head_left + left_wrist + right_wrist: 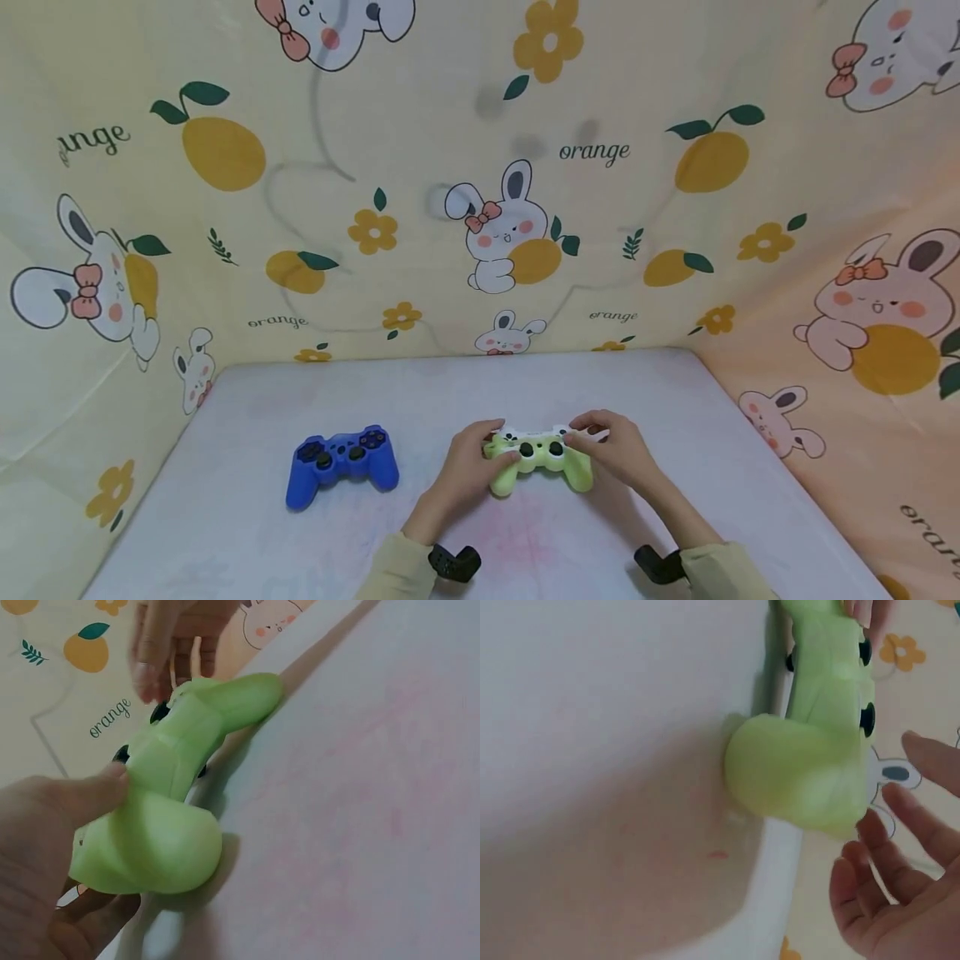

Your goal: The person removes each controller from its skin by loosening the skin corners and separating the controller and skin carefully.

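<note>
1. Grip, left hand [468,458]: clamped on the left end of the green controller [542,456], thumb laid over the front face and fingers behind.
2. Grip, right hand [618,450]: fingers apart and relaxed, curled round nothing, just beside the right end of the green controller. Fingertip contact cannot be confirmed.
3. Position: green controller at the table [225,533], between both hands, black sticks [556,448] facing up. Whether its handles touch the tabletop cannot be told.
4. Surroundings: blue controller [341,450] lies left of the green controller, well apart from it and untouched. Patterned cloth [420,125] hangs behind the green controller.
5. Step in hand (judgement): positioning the green controller, with the left hand as sole sure support.
6. Next move (judgement): calls for a steady left hold; close the right fingers on the free end only if two-handed control is required.
</note>
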`<state>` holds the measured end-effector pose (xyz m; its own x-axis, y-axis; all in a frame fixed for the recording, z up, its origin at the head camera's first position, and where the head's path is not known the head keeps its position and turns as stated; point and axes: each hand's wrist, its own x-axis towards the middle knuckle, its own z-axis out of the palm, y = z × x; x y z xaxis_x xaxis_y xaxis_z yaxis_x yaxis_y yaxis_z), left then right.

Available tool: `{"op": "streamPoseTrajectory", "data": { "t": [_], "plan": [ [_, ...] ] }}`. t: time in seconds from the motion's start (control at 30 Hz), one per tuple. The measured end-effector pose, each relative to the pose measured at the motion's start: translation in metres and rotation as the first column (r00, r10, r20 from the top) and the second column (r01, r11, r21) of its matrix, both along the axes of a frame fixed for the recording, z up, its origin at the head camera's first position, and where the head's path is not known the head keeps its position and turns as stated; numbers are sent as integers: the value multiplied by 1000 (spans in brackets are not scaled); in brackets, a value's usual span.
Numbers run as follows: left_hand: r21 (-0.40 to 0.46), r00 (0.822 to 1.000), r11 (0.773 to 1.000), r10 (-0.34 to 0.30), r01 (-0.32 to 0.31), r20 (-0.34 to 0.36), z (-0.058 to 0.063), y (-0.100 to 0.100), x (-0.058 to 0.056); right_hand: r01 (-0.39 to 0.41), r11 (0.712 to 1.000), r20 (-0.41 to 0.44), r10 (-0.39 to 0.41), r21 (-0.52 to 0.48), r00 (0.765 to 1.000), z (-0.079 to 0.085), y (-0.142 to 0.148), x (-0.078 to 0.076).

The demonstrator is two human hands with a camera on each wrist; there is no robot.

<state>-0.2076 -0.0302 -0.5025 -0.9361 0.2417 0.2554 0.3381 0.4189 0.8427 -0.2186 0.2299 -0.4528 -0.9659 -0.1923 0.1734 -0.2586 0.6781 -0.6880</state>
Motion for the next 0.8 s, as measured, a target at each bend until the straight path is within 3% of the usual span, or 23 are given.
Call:
{"op": "streamPoseTrajectory", "data": {
  "t": [0.17, 0.33, 0.6, 0.8],
  "plan": [
    [-53, 1000, 998, -16, 15, -16, 1, 6, -6, -69, 997, 8, 69, -19, 998, 2, -9, -8],
    [-41, 998, 999, -1, -1, -63, -2, 13, -9, -112, 994, 84, 113, -11, 990, 2, -13, -16],
    [112, 999, 994, 6, -11, 50, -14, 8, -8, -196, 980, 137, 197, -23, 971, -2, -13, -20],
    [91, 998, 996, -2, -4, 62, -12, 8, -8, -169, 985, 126, 174, -44, 977, -6, -19, -21]
  ]
}}
